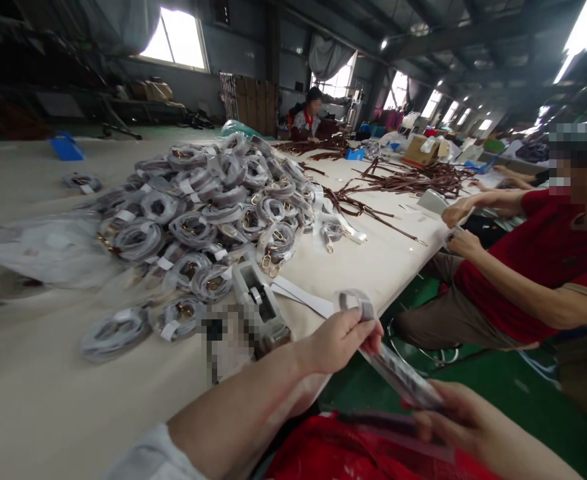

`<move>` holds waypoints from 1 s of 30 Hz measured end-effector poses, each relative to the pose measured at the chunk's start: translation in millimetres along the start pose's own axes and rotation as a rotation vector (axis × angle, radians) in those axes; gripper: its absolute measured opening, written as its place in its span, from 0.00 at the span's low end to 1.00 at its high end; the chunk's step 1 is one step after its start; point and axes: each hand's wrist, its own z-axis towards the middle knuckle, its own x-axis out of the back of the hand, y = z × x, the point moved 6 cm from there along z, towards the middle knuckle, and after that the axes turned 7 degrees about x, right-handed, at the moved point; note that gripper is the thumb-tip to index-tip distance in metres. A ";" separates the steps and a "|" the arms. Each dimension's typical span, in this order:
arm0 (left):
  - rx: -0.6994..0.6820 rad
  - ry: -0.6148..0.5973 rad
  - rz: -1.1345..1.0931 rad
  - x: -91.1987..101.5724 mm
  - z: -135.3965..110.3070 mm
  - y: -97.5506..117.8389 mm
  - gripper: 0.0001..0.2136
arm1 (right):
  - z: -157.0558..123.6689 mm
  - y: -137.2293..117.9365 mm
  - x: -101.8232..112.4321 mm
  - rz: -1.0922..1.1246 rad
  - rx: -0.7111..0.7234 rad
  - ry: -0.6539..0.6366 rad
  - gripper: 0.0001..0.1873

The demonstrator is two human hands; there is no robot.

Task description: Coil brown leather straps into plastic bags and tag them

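Observation:
A strap (398,375) in clear plastic wrap stretches between my two hands, over my lap. My left hand (340,340) is closed around its coiled end, and a loop shows above the fingers. Lower down, my right hand (460,420) pinches the same strap farther along. White paper strips (300,297) lie on the table just beyond my left hand. Close to my left forearm stands a grey tape dispenser (259,303). Left of it is a big heap of wrapped, coiled straps (208,200) with gold clasps.
Loose brown straps (413,179) are spread farther back on the table (38,393). A person in a red shirt (533,267) sits at the table edge on the right. Another person (307,120) sits at the far end. Blue holders (66,147) stand on the table.

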 end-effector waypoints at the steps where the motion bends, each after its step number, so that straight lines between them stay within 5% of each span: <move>1: 0.034 -0.076 -0.073 -4.1 -2.3 2.2 0.19 | 5.8 11.1 -3.8 -0.053 -0.007 -0.039 0.11; 3: 0.113 -0.248 -0.174 -16.8 -8.6 4.7 0.20 | 18.0 23.6 -5.7 -0.151 0.046 -0.002 0.14; 7: 0.248 -0.491 -0.105 -40.6 -19.0 -1.7 0.20 | 24.8 4.5 8.3 -0.359 0.279 0.288 0.42; 10: 0.314 -0.569 -0.004 -46.7 -20.1 -11.4 0.19 | 22.4 -10.9 4.3 -0.336 0.341 0.057 0.42; 13: 0.356 -0.629 0.062 -44.6 -19.1 -20.5 0.17 | 20.1 -7.5 4.5 -0.078 0.234 -0.141 0.20; 16: 0.384 -0.550 0.125 -32.7 -12.1 -30.9 0.16 | 25.0 -4.9 10.0 0.004 0.188 -0.093 0.17; 20: 0.473 -0.462 -0.001 -19.7 -1.7 -48.1 0.27 | 29.8 -17.1 5.8 -0.380 0.349 -0.064 0.12; 25: 0.739 -0.581 -0.248 -22.0 -3.4 -71.6 0.24 | 21.3 -19.5 17.6 -0.747 0.582 0.276 0.12; 28: 0.663 -0.525 -0.596 -26.5 0.4 -62.6 0.16 | 26.1 5.7 15.4 -0.575 0.499 0.434 0.12; 30: 0.544 -0.339 -0.858 -23.8 6.7 -54.3 0.13 | 39.2 35.5 -7.1 -0.282 0.307 0.369 0.14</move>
